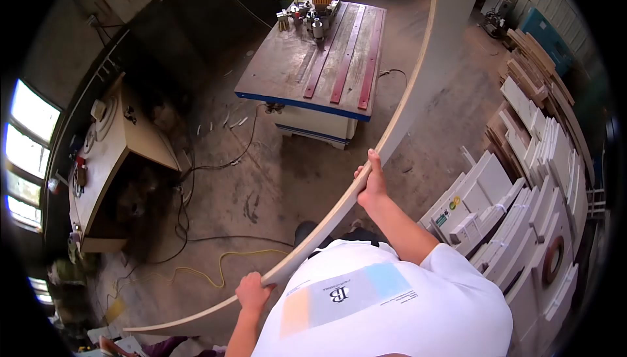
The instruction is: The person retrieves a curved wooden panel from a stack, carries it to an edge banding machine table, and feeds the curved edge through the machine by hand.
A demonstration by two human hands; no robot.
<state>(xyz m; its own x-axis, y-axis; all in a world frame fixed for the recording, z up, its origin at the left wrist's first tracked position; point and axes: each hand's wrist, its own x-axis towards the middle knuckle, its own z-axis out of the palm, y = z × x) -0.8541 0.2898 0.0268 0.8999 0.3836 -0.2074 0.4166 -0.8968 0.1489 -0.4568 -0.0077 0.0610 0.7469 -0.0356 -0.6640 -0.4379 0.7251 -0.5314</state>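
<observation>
A long white panel (418,76) with a pale wooden edge runs diagonally from the top right to the lower left, in front of my body. My left hand (253,292) grips its edge near the lower left, fingers wrapped over it. Farther up the same edge, my right hand (372,184) is closed round the board, thumb pointing up. The far side of the panel is partly hidden by my shirt and arms.
Beyond the panel stands a machine table (281,73) with red strips and a blue edge. A wooden workbench (108,154) is at the left. White boards (522,226) are stacked at the right. Black cables and a yellow hose (221,269) cross the floor.
</observation>
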